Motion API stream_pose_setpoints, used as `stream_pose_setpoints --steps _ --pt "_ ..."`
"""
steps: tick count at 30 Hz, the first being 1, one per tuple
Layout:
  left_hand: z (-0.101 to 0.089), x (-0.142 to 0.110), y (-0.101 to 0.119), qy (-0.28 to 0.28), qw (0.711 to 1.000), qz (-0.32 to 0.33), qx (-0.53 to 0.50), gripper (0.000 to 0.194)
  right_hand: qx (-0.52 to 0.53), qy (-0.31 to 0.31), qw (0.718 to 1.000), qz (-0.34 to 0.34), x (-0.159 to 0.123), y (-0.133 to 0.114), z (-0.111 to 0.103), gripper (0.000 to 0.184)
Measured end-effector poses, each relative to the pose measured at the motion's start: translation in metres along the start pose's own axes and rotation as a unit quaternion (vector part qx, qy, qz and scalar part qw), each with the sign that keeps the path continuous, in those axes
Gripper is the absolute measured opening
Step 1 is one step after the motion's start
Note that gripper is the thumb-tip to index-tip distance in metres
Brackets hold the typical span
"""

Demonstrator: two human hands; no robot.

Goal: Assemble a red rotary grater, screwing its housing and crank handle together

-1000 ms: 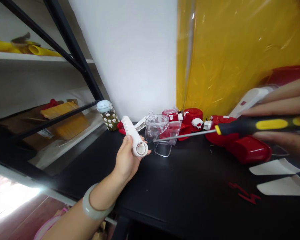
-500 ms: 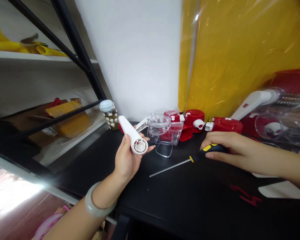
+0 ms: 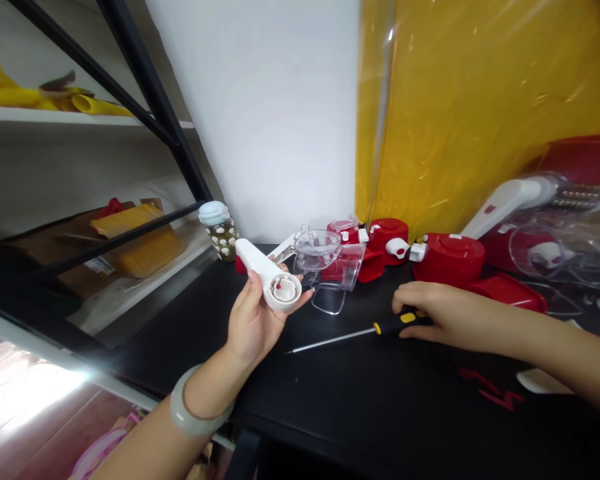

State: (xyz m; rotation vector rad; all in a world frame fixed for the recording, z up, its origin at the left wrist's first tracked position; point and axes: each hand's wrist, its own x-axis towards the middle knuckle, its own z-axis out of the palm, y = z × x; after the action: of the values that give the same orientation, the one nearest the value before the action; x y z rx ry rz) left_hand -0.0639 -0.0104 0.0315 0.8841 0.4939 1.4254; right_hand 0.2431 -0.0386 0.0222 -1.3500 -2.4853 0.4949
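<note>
My left hand (image 3: 253, 320) grips a white plastic crank handle (image 3: 256, 260), its round hollow end turned up toward me. Inside that end there is a ring-shaped recess with a small red spot. Down by the black tabletop, my right hand (image 3: 437, 313) has its thumb and fingers around the black and yellow handle of a screwdriver (image 3: 340, 339). The screwdriver's metal shaft points left, low over or on the table; contact is hard to tell. Part of its handle is hidden under the fingers.
Clear plastic parts (image 3: 317, 250) and red housings (image 3: 447, 257) stand along the table's back. A patterned bottle (image 3: 220, 230) is at the left, beside a black-framed shelf (image 3: 167, 127). Red pieces (image 3: 500, 398) and a white flat piece (image 3: 540, 381) lie at right.
My right hand has lowered with the screwdriver and shifted slightly left, the shaft now lying flatter. In my left hand the crank handle has tilted a little and moved slightly down.
</note>
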Motion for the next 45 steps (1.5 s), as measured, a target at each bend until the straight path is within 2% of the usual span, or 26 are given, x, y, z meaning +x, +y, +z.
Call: stream_pose_setpoints --steps 10,24,28,33,39,45 --pt "0.001 0.0 0.001 0.003 0.999 -0.035 -0.021 0.029 0.0 -0.009 1.0 -0.013 0.003 0.003 0.007 0.022" --pt "0.0 -0.002 -0.001 -0.051 0.997 -0.047 -0.02 0.026 -0.065 -0.015 0.998 -0.012 0.001 -0.014 0.005 0.023" --pt "0.0 -0.004 -0.002 -0.069 0.997 -0.042 0.0 0.026 -0.079 -0.017 0.997 -0.011 0.002 -0.018 0.003 0.022" --pt "-0.002 -0.005 -0.005 -0.12 0.99 -0.042 0.062 0.03 -0.097 -0.025 0.995 -0.009 0.002 -0.022 0.003 0.023" --pt "-0.001 -0.001 -0.01 -0.156 0.979 0.032 0.123 0.041 -0.09 -0.025 0.996 -0.018 0.0 -0.023 0.004 0.022" --pt "-0.001 -0.001 -0.012 -0.166 0.979 0.008 0.122 0.041 -0.093 -0.009 0.995 -0.034 0.0 -0.02 0.007 0.022"
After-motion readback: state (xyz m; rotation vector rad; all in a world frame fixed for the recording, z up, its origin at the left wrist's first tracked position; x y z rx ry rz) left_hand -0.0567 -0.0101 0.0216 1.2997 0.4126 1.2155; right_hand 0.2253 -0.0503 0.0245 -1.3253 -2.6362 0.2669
